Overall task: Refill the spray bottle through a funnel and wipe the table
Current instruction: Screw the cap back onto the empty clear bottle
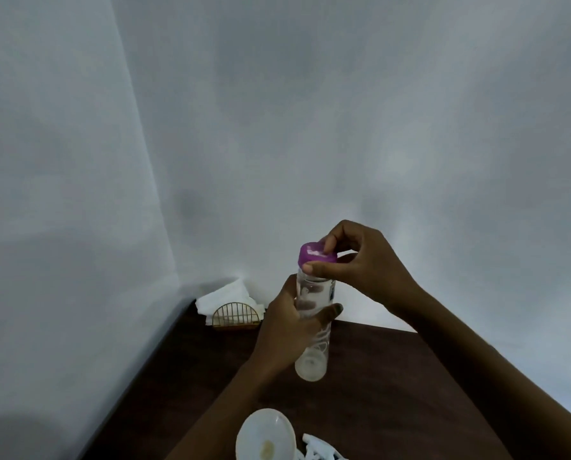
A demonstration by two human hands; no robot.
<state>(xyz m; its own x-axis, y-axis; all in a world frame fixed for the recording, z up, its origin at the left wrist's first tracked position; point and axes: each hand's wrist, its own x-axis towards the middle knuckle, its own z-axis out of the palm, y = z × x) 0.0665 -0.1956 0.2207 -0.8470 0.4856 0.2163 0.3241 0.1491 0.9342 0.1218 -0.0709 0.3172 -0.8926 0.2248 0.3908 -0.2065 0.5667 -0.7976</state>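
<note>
Dark wooden table [393,376] jammed into a corner: left edge tight against one pale wall [61,194], far edge against the other. Front right edge running diagonally down to the frame's lower right, pale floor beyond it. Bare tabletop to the right of the hands and between bottle base and funnel

Back left corner taken by a gold wire napkin holder [236,315] stuffed with white napkins [227,297], near the left hand but apart from it

Both forearms reaching in from the bottom of frame, raised above the table. Left hand [290,333] wrapped round the middle of the clear bottle [312,327], thumb lying across its front, fingers seen through the plastic on the far side. Firm grip on the body. Right hand [367,260] arched above, thumb and fingertips pinching the rim of the purple cap [317,254], wrist bent down

Bottle held roughly upright, slightly tilted, base towards the camera, clear of the tabletop as far as can be told. Transparent with faint white swirl print low down; liquid level not readable. Cap seated on the neck; whether screwed tight or loose, cannot tell

White funnel [265,436] at bottom centre, wide mouth facing up, yellowish patch inside. Just right of it, white spray head [320,449], partly cut off by the frame edge
</note>
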